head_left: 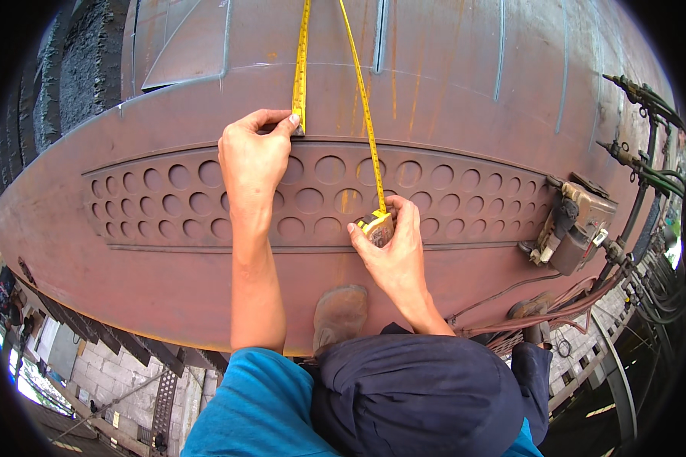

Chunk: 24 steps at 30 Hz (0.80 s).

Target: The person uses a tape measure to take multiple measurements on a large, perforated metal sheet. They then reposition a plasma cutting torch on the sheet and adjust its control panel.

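Between the thumb and fingers of my left hand (255, 156) is the end of a yellow tape blade (300, 72), held against the steel plate just above a strip with round holes (309, 200). My right hand (396, 255) grips the case of a tape measure (376, 227) over the middle of that strip. A second length of yellow blade (364, 95) runs up from the case. Both lengths leave the picture at the top, so where they join is hidden.
The curved, rust-brown steel plate (168, 286) bears several pale chalk lines. A boxy metal machine (575, 228) sits at the strip's right end, with hoses (579, 305) and torch-like nozzles (625, 156) beside it. My boot (341, 314) rests on the plate; paving (114, 377) shows below its left edge.
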{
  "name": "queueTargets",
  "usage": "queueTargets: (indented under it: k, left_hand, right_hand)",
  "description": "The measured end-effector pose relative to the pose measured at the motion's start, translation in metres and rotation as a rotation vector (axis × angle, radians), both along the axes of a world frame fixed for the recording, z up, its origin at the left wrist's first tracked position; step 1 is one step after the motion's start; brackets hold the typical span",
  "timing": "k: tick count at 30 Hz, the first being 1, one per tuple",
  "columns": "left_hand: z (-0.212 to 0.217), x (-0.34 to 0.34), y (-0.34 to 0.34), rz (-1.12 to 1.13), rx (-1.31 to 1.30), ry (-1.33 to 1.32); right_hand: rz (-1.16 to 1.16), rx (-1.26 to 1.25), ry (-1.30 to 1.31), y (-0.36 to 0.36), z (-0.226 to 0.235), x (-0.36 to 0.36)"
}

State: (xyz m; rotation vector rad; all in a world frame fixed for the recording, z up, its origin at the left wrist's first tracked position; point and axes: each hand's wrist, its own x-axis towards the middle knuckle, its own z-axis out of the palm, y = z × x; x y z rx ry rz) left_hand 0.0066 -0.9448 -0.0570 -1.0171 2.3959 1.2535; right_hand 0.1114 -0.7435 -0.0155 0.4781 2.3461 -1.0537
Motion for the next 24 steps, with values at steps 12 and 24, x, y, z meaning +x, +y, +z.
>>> queueTargets:
  k: [12,24]
  left_hand:
    - [-0.003,-0.003,-0.007,-0.018,0.003,0.014]
    - [0.009,-0.007,-0.001,-0.048,-0.084,-0.049]
  right_hand:
    - [0.025,0.03,-0.019,-0.02,0.002,0.005]
    - [0.016,0.032,-0.066,-0.021,0.0,0.018]
